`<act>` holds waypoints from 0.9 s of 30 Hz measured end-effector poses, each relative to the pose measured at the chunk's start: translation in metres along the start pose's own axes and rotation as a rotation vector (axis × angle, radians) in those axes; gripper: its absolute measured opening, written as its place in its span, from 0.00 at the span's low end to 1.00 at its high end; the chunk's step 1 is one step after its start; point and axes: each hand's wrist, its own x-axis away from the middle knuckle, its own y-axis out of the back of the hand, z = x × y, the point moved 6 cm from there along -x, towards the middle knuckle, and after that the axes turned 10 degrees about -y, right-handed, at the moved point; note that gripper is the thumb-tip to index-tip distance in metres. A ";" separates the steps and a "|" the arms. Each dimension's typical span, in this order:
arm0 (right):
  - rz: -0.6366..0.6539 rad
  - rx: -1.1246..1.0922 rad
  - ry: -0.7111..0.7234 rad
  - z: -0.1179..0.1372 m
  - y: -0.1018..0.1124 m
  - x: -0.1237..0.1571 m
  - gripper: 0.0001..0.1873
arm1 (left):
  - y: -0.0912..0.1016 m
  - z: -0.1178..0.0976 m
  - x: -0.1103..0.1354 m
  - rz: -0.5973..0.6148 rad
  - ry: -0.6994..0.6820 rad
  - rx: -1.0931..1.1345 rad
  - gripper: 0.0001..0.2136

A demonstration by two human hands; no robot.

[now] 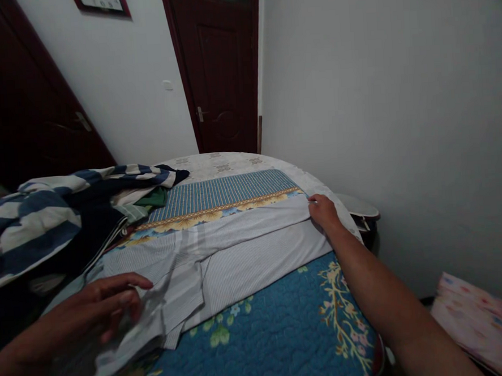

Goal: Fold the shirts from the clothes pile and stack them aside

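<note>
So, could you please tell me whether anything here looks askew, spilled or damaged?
No spill or damage is visible. The pale striped garment is rumpled near the left hand but flatter toward the right hand, and the clothes at left lie in a loose heap.

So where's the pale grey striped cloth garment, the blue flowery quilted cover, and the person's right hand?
Pale grey striped cloth garment point(264, 260): head view, a flat stretch.
Blue flowery quilted cover point(277, 337): head view, its bare near part.
Person's right hand point(324, 211): head view, back of the hand.

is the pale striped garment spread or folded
Partly spread: the garment stretches lengthwise to the right hand, but overlaps itself beside the left hand.
</note>
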 end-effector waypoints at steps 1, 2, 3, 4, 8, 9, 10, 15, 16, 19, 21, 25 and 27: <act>-0.023 0.040 -0.002 0.001 0.002 0.001 0.19 | 0.003 0.004 -0.002 -0.035 0.033 0.090 0.35; -0.051 0.086 0.001 0.001 0.005 0.002 0.19 | 0.010 0.008 -0.005 -0.118 0.054 0.169 0.33; -0.078 0.128 0.014 0.002 0.007 0.003 0.19 | 0.019 0.014 -0.006 -0.245 0.093 0.227 0.30; -0.099 0.162 0.033 0.004 0.008 0.003 0.19 | 0.030 0.020 -0.005 -0.393 0.139 0.249 0.28; -0.103 0.229 0.087 0.001 0.001 -0.013 0.21 | 0.052 0.044 0.004 -0.717 0.297 0.303 0.16; -0.093 0.238 0.075 -0.001 -0.004 -0.022 0.22 | 0.053 0.050 0.004 -0.746 0.320 0.318 0.15; -0.071 0.246 0.073 -0.003 -0.010 -0.032 0.23 | 0.054 0.056 0.004 -0.776 0.342 0.325 0.14; 0.077 0.286 0.024 -0.008 -0.048 -0.069 0.25 | 0.051 0.071 -0.012 -0.769 0.382 0.290 0.10; 0.098 0.295 0.008 -0.009 -0.053 -0.072 0.24 | 0.052 0.071 -0.015 -0.770 0.375 0.259 0.10; 0.114 0.304 -0.046 -0.010 -0.064 -0.073 0.22 | 0.055 0.071 -0.027 -0.764 0.358 0.170 0.13; 0.097 0.290 -0.052 -0.009 -0.066 -0.072 0.21 | 0.056 0.072 -0.035 -0.757 0.362 0.143 0.15; 0.104 0.248 0.017 -0.002 -0.066 -0.067 0.25 | 0.049 0.070 -0.049 -0.780 0.298 0.198 0.18; 0.122 0.228 0.037 0.001 -0.064 -0.065 0.26 | 0.044 0.068 -0.053 -0.805 0.255 0.282 0.17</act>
